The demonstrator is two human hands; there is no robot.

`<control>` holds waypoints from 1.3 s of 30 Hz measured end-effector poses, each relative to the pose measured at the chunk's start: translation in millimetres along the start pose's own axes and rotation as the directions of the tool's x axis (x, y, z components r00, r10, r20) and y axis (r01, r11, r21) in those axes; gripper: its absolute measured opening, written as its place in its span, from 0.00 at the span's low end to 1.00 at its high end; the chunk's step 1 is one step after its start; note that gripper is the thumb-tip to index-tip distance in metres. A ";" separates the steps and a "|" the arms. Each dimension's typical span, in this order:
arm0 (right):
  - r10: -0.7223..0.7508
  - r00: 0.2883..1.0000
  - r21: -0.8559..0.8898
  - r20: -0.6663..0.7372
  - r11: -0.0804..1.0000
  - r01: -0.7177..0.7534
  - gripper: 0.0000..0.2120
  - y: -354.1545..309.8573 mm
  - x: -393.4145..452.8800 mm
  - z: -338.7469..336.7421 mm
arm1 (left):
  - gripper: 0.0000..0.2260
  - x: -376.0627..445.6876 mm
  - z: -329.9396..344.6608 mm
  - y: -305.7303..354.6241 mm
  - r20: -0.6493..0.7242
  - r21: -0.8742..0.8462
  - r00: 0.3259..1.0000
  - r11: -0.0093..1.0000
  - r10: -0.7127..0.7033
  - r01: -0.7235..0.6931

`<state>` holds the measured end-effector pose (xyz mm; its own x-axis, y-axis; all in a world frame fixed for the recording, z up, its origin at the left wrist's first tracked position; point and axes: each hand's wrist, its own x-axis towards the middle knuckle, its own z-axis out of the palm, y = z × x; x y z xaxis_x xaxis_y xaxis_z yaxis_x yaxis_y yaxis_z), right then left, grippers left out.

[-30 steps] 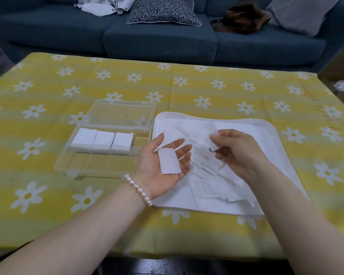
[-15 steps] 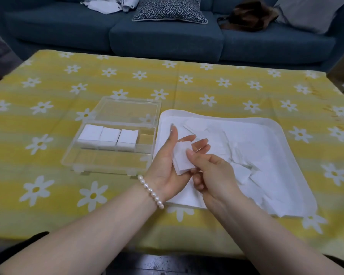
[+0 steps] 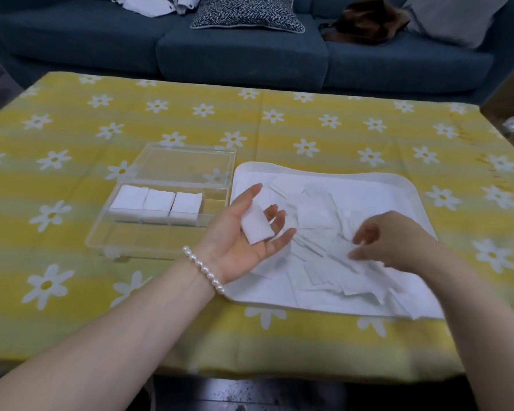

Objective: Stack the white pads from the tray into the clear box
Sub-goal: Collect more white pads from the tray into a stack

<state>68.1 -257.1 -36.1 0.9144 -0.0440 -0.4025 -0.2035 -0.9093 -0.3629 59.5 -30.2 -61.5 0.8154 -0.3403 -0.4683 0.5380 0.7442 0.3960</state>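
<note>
A white tray (image 3: pixel 404 185) on the yellow flowered table holds several loose white pads (image 3: pixel 318 215). Left of it sits the clear box (image 3: pixel 101 235), its lid open behind it, with three stacks of pads (image 3: pixel 158 200) in its back row. My left hand (image 3: pixel 238 241) is palm up over the tray's left edge with a small stack of white pads (image 3: pixel 255 225) resting on the palm and fingers. My right hand (image 3: pixel 395 238) hovers low over the loose pads in the tray, fingers curled down and blurred; whether it pinches a pad I cannot tell.
The open clear lid (image 3: pixel 187 161) lies flat behind the box. A blue sofa (image 3: pixel 244 54) with a patterned cushion (image 3: pixel 247 13) and a brown bag (image 3: pixel 365 22) runs along the far table edge. The yellow cloth (image 3: pixel 309 129) stretches behind the tray.
My right hand left the stack in my left palm and moved right, down onto the loose pads in the tray. My left hand opened flatter, palm up, with the stack still on it.
</note>
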 end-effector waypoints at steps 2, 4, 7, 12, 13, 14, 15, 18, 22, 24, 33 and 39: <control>0.058 0.995 -0.050 0.085 0.997 -0.054 0.15 14.9 -1.7 -5.0 | 0.06 -0.8 1.6 -0.1 0.007 0.032 1.000 0.999 -0.014 0.014; 0.036 0.993 -0.072 0.110 0.997 -0.028 0.21 19.3 -0.9 -1.4 | 0.10 -0.7 0.8 -3.0 0.006 0.046 1.000 0.999 -0.029 0.029; -0.013 0.992 -0.122 0.128 0.992 0.029 0.28 13.5 0.8 8.3 | 0.14 0.5 -1.1 -6.9 -0.019 0.027 0.998 0.998 -0.062 0.062; -0.170 0.985 -0.142 -0.003 0.976 0.168 0.20 7.1 2.6 10.9 | 0.07 -0.3 -1.0 -5.3 -0.031 0.037 0.996 0.996 -0.082 0.084; -0.206 0.978 -0.137 -0.019 0.970 0.202 0.18 6.9 2.7 11.3 | 0.05 -1.0 -0.5 -4.8 -0.020 0.051 0.996 0.995 -0.084 0.085; -0.239 0.971 -0.140 -0.017 0.962 0.234 0.19 6.5 2.7 12.4 | 0.07 -1.2 -0.6 -4.9 -0.015 0.059 0.996 0.995 -0.085 0.086; -0.270 0.963 -0.168 -0.004 0.949 0.266 0.20 5.9 2.3 13.8 | 0.08 -0.7 -1.2 -5.1 -0.014 0.063 0.996 0.994 -0.084 0.085; -0.367 0.928 -0.312 0.056 0.877 0.366 0.25 3.0 1.4 19.8 | 0.08 0.8 -2.4 -6.0 -0.019 0.067 0.997 0.995 -0.070 0.072; -0.421 0.899 -0.375 0.122 0.819 0.434 0.26 -2.8 1.9 33.5 | 0.09 0.8 -1.8 -6.2 -0.011 0.070 0.997 0.995 -0.070 0.071; -0.387 0.908 -0.400 0.158 0.816 0.418 0.27 -5.1 4.9 39.3 | 0.09 -0.2 -0.9 -6.2 -0.009 0.079 0.997 0.994 -0.076 0.076; -0.359 0.922 -0.293 0.142 0.875 0.386 0.13 -4.5 14.7 32.7 | 0.08 -1.0 -1.1 -4.0 -0.018 0.088 0.997 0.993 -0.077 0.078; -0.336 0.936 -0.148 0.103 0.926 0.348 0.20 -5.6 17.3 24.5 | 0.08 -0.2 -2.0 -8.1 -0.033 0.109 0.995 0.989 -0.099 0.102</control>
<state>76.6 -242.6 -61.7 0.8883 0.3070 -0.3416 0.1821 -0.9182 -0.3518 54.5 -35.1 -66.2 0.7508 -0.3931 -0.5308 0.6383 0.6383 0.4302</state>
